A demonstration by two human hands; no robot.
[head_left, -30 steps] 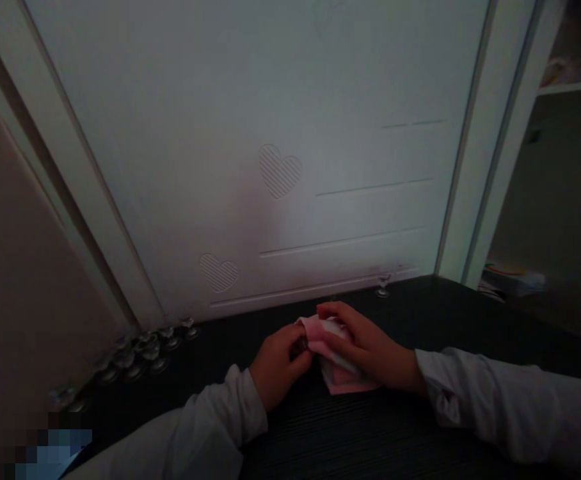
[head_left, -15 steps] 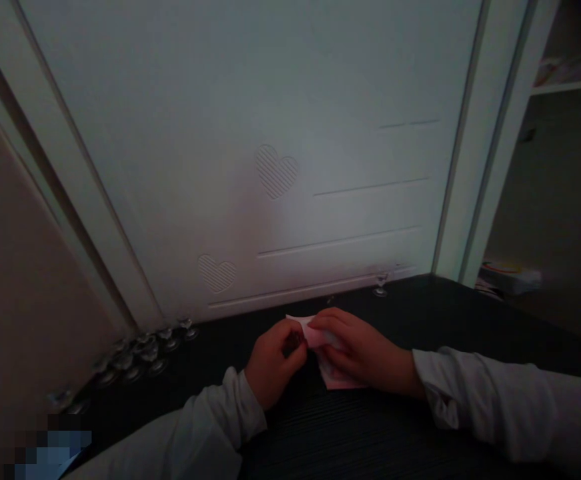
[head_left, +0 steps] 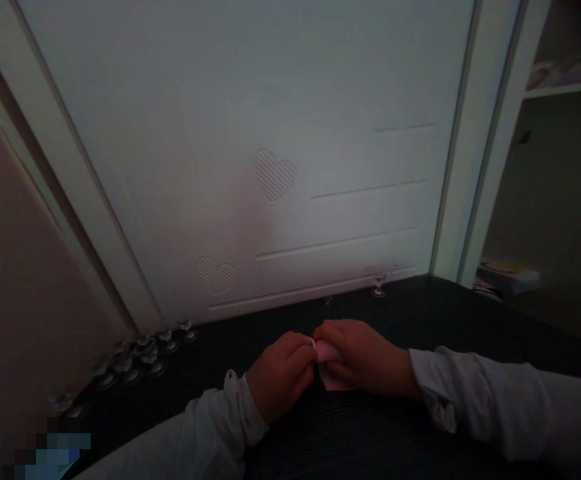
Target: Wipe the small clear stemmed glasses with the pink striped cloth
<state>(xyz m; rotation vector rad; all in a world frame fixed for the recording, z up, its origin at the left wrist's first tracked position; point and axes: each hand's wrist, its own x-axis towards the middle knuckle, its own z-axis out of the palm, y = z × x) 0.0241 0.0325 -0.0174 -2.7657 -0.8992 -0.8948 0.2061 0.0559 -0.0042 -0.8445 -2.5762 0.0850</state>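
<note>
A small pink and white sheet of paper [head_left: 329, 380] lies folded on the dark table [head_left: 350, 440], mostly covered by my hands. My left hand [head_left: 279, 377] is curled, with its fingertips pinching the paper's left edge. My right hand [head_left: 365, 357] lies over the paper, fingers bent down onto it and meeting the left fingertips. Both arms wear pale long sleeves. The light is dim, and what lies under the fingers is hidden.
A row of small clear glass pieces [head_left: 140, 353] stands at the back left of the table. One tiny stemmed glass [head_left: 379, 285] stands by the white panel [head_left: 270, 180] with heart marks. Shelves with papers [head_left: 505, 277] are at the right.
The paper has been folded smaller and now shows less. Both hands have closed together over it and shifted slightly toward me.
</note>
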